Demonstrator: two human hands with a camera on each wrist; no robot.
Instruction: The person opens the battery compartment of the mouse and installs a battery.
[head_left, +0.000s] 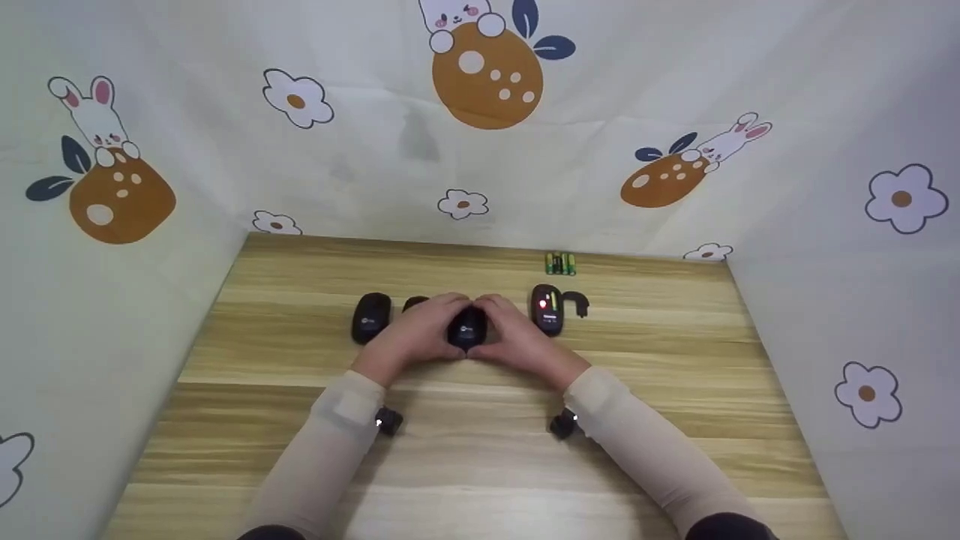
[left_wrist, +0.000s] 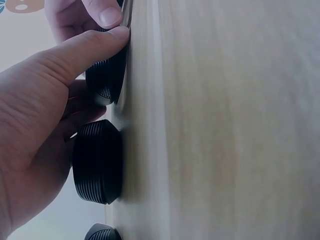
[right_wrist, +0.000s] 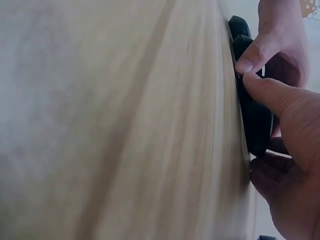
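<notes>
A black computer mouse (head_left: 467, 328) sits on the wooden table, logo side up, between both hands. My left hand (head_left: 412, 328) holds its left side and my right hand (head_left: 519, 336) its right side. In the head view the fingertips come together at its far end and the thumbs at its near end. Seen from the left wrist, the thumb (left_wrist: 95, 47) presses the lower edge of the held mouse (left_wrist: 106, 80). In the right wrist view the right thumb (right_wrist: 270, 92) touches the same mouse (right_wrist: 257, 122). Hands cover parts of its sides.
Left of the hands stands another black mouse (head_left: 371, 318); one more (head_left: 415, 302) is partly hidden behind the left hand. To the right lies an upturned mouse (head_left: 547, 309) with a red light, beside a detached cover (head_left: 577, 301). Several green batteries (head_left: 560, 263) lie near the back wall.
</notes>
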